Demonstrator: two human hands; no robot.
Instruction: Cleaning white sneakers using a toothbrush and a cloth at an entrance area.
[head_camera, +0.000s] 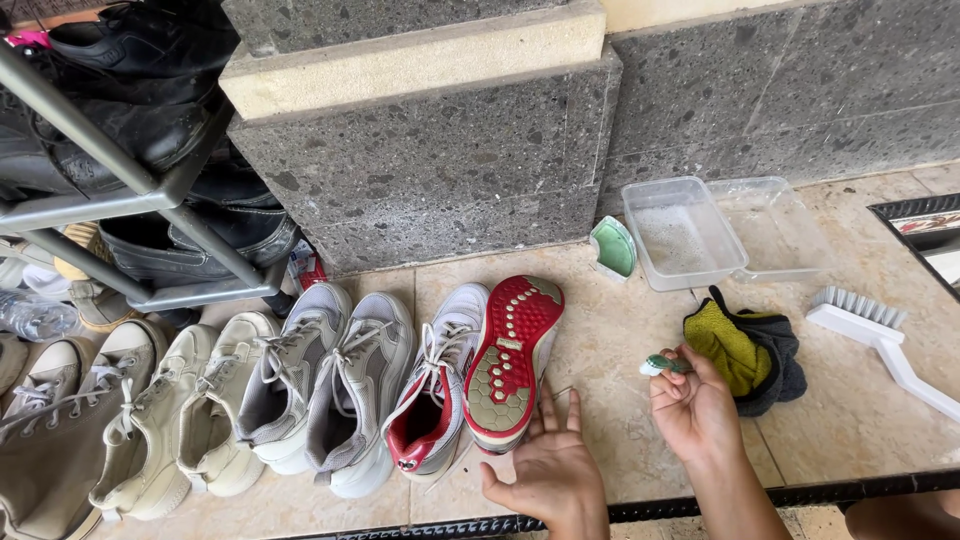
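Red-soled grey sneaker (512, 360) lies on its side on the beige tiled floor (850, 420), sole up, at the end of a row of pale sneakers (300, 390) before a dark speckled stone wall (430, 170). Left hand (552, 470) rests beside it, fingers spread, empty. Right hand (692, 405) pinches a small green and white toothbrush (662, 365). Near it lie a yellow and grey cloth (745, 350), a white scrub brush (875, 335), two clear plastic tubs (685, 235) and a green pouch (613, 246). A metal shoe rack (120, 180) stands left.
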